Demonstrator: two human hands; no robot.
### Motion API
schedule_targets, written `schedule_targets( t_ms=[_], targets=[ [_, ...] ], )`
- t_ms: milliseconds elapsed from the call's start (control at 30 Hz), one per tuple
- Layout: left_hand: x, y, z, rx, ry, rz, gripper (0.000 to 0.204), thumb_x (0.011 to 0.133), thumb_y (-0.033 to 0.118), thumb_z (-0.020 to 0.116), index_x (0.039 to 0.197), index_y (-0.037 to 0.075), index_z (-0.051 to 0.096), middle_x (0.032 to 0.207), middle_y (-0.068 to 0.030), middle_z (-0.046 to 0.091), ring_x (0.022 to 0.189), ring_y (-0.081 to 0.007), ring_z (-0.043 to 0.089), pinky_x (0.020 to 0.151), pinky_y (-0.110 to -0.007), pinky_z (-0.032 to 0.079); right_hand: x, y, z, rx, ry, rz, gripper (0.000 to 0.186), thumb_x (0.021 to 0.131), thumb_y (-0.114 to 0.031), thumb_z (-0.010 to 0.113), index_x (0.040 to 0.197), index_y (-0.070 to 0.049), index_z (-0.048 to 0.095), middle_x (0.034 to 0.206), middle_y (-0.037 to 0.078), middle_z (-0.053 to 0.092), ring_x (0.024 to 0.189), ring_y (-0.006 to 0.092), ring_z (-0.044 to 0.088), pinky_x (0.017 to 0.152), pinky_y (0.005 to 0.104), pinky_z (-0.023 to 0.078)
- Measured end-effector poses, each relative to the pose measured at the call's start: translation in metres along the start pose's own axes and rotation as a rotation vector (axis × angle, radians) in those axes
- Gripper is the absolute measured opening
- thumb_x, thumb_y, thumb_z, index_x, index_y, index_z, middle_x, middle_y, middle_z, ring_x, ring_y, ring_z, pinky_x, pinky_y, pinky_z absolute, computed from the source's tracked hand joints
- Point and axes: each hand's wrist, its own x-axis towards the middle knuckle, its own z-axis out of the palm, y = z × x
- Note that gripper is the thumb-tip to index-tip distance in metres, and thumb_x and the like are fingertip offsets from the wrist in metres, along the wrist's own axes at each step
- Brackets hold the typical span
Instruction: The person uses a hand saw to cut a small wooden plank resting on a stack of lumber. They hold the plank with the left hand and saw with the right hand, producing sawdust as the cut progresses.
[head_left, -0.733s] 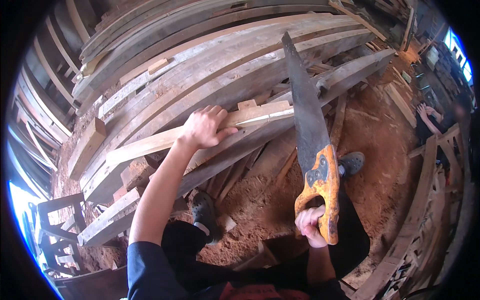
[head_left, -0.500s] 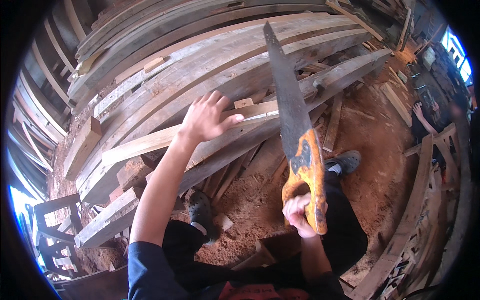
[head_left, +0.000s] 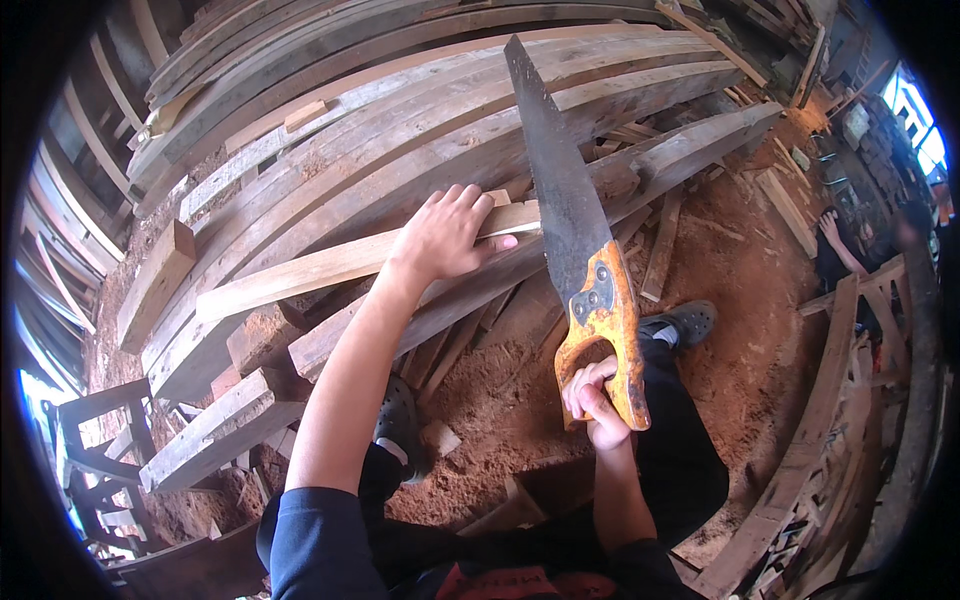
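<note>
My right hand (head_left: 597,400) is wrapped round the worn orange-yellow handle of a handsaw (head_left: 565,190). The dark blade points away from me, tilted a little left, and passes in front of the right end of a pale wooden strip (head_left: 310,272). Whether the teeth touch the wood, I cannot tell. My left hand (head_left: 447,238) grips this strip just left of the blade, fingers over the top and thumb on the near side. Beneath the strip lies a thick grey beam (head_left: 400,318). A small wood block (head_left: 497,197) sits just beyond my left hand.
Long weathered beams (head_left: 400,165) lie stacked beyond my hands. Short timber ends (head_left: 225,425) jut out at the left. Reddish sawdust (head_left: 750,330) covers the ground around my feet. At the right stands a wooden frame (head_left: 835,400), with another person's arm (head_left: 842,245) behind it.
My right hand has pushed the saw forward and slightly left. My left hand has shifted right along the strip, nearer the blade.
</note>
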Motion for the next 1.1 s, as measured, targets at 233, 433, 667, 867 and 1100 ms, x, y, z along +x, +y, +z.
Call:
schedule_targets(
  t_ms=[233, 433, 667, 867, 1100],
  targets=[
    [0.001, -0.001, 0.001, -0.009, -0.056, -0.046, 0.065, 0.088, 0.06, 0.052, 0.107, -0.002, 0.056, 0.105, -0.0207, 0.058, 0.103, -0.0381, 0.056, 0.09, -0.046, 0.045, -0.007, -0.002, 0.005, -0.262, 0.088, 0.024, 0.01, 0.084, -0.004, 0.061, 0.088, 0.003, 0.055, 0.061, 0.005, 0.052, 0.051, 0.0112, 0.052, 0.047, 0.0243, 0.04],
    [0.001, 0.001, 0.001, -0.01, -0.046, -0.054, 0.067, 0.088, 0.062, 0.05, 0.109, -0.002, 0.055, 0.107, -0.0205, 0.058, 0.106, -0.0369, 0.055, 0.091, -0.045, 0.045, -0.005, 0.003, 0.006, -0.14, 0.143, 0.006, 0.01, 0.086, -0.005, 0.06, 0.088, 0.003, 0.054, 0.061, 0.005, 0.052, 0.05, 0.0114, 0.051, 0.048, 0.0253, 0.04],
    [0.001, 0.002, -0.001, 0.028, -0.075, -0.082, 0.071, 0.088, 0.064, 0.048, 0.113, -0.002, 0.056, 0.11, -0.0193, 0.059, 0.108, -0.0349, 0.056, 0.094, -0.044, 0.045, -0.006, 0.002, 0.008, -0.254, 0.133, -0.002, 0.011, 0.085, -0.005, 0.062, 0.086, 0.002, 0.054, 0.061, 0.004, 0.053, 0.049, 0.0094, 0.049, 0.047, 0.0234, 0.038],
    [0.002, 0.005, -0.004, 0.038, -0.112, -0.103, 0.074, 0.087, 0.066, 0.047, 0.113, -0.002, 0.056, 0.112, -0.0193, 0.059, 0.11, -0.0347, 0.056, 0.095, -0.044, 0.045, -0.005, 0.001, 0.008, -0.179, 0.148, 0.001, 0.01, 0.085, -0.004, 0.062, 0.085, 0.002, 0.053, 0.061, 0.004, 0.053, 0.05, 0.0095, 0.049, 0.047, 0.0234, 0.038],
    [0.0, 0.003, 0.0, 0.044, -0.07, -0.1, 0.074, 0.088, 0.066, 0.046, 0.112, -0.003, 0.057, 0.112, -0.0193, 0.059, 0.11, -0.0341, 0.056, 0.094, -0.043, 0.045, -0.004, -0.005, 0.011, -0.218, 0.149, 0.026, 0.011, 0.085, -0.003, 0.061, 0.086, 0.003, 0.053, 0.062, 0.005, 0.052, 0.051, 0.0102, 0.05, 0.047, 0.024, 0.039]
  ],
)
